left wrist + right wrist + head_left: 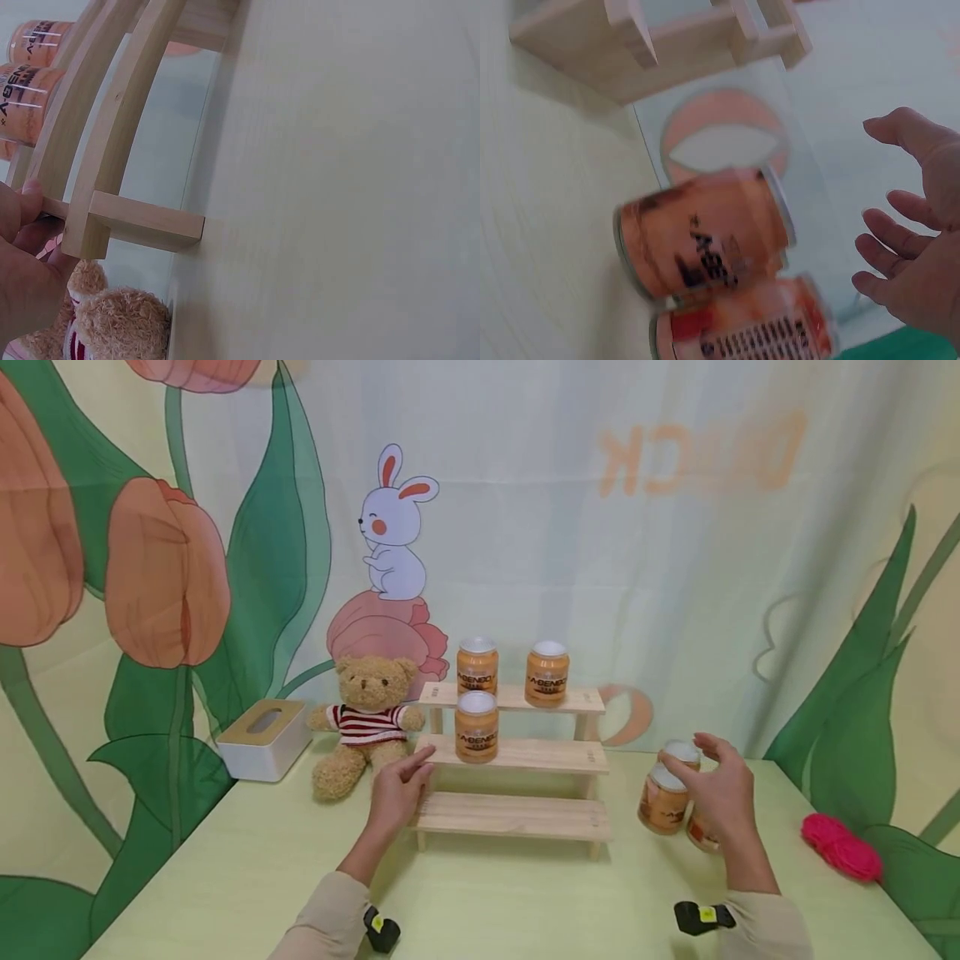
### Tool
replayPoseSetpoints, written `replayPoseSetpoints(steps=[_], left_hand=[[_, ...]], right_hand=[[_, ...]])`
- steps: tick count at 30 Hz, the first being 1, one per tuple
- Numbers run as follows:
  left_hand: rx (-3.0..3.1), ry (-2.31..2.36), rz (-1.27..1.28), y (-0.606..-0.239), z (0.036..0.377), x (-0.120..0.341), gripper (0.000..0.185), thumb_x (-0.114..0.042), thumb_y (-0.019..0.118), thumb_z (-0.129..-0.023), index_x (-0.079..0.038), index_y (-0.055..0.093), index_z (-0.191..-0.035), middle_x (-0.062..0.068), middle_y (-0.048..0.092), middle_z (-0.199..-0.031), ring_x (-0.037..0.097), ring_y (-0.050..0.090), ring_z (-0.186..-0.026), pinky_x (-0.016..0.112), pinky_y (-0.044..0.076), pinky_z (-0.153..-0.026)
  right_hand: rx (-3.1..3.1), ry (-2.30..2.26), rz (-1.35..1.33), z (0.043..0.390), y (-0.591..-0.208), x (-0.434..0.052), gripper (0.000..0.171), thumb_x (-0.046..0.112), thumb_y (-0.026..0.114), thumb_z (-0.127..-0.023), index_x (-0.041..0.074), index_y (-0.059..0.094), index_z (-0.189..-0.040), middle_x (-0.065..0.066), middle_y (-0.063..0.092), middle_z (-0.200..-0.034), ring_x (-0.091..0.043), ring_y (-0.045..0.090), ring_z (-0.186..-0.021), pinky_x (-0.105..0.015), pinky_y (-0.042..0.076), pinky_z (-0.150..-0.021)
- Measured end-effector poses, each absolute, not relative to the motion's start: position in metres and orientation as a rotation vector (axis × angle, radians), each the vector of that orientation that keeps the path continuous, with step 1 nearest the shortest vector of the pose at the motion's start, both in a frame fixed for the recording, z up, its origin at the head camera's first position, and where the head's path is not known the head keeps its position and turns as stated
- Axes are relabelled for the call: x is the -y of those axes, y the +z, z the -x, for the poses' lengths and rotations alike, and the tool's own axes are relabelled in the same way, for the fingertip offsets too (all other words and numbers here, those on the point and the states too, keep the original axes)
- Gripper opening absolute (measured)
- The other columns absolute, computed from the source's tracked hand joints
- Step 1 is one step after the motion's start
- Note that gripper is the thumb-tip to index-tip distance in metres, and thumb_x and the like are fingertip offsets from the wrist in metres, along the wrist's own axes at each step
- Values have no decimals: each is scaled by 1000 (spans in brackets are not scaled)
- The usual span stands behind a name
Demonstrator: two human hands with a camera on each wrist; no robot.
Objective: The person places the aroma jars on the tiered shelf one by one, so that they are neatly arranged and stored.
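Note:
My left hand [397, 789] grips the left end of a three-tier wooden shelf [517, 814], near the middle board; in the left wrist view that hand [26, 277] has its thumb against the wood. On the shelf's middle tier stands an orange jar [476, 735] with a silver lid. Two more such jars are on the top tier, a left jar [477, 664] and a right jar [547, 677]. My right hand [723, 789] is just above a cluster of jars [663, 806] on the table. In the right wrist view, its fingers are spread and apart from the nearest jar [705, 240].
A teddy bear [371, 722] in a striped top sits left of the shelf, beside a white tissue box [262, 747] with a wooden lid. Pink yarn [842, 847] lies at the table's right. A printed curtain [525, 552] hangs behind.

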State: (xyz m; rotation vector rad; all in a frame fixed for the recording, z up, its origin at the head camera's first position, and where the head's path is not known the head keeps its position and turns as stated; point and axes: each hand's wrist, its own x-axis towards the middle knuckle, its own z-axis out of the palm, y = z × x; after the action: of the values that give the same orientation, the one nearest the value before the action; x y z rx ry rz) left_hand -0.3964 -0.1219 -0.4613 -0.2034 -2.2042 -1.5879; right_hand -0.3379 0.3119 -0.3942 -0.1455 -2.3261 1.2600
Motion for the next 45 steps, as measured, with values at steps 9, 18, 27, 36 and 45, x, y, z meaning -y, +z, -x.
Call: replayPoseSetpoints(steps=[9,18,27,36,45], left_hand=[[2203,-1573,208,-460,396,123,30,-11,69,-96,-14,73,-125,6,69,-123,20,59,-67,20,41,-55],[2202,-1573,213,-461,397,123,29,-11,69,-95,-13,73,-125,7,70,-120,16,55,-61,20,40,-52],[2199,-1577,209,-462,399,123,29,-9,68,-96,-13,73,-125,10,73,-112,7,49,-56,20,38,-51],[2205,-1592,197,-462,398,123,29,-12,68,-97,-14,73,-125,8,75,-95,7,46,-53,20,36,-49],[2205,-1578,208,-462,399,123,29,-11,68,-96,-14,73,-125,7,72,-116,11,52,-59,20,40,-53]], right_hand=[[2347,1274,216,344,-419,-358,76,39,71,-93,-4,41,-148,-27,45,-146,-43,36,-136,-59,34,-106],[2509,1349,187,340,-438,-385,95,46,70,-92,-5,22,-156,-32,31,-153,-49,29,-137,-63,35,-104],[2534,1412,139,340,-447,-395,98,41,75,-90,-5,20,-157,-30,34,-152,-43,36,-134,-20,40,-81],[2577,1495,188,342,-456,-401,102,45,75,-90,-8,19,-156,-34,31,-151,-44,37,-133,-35,45,-91],[2602,1476,252,341,-462,-405,99,50,74,-88,-13,29,-150,-34,41,-144,-41,45,-127,-41,46,-92]])
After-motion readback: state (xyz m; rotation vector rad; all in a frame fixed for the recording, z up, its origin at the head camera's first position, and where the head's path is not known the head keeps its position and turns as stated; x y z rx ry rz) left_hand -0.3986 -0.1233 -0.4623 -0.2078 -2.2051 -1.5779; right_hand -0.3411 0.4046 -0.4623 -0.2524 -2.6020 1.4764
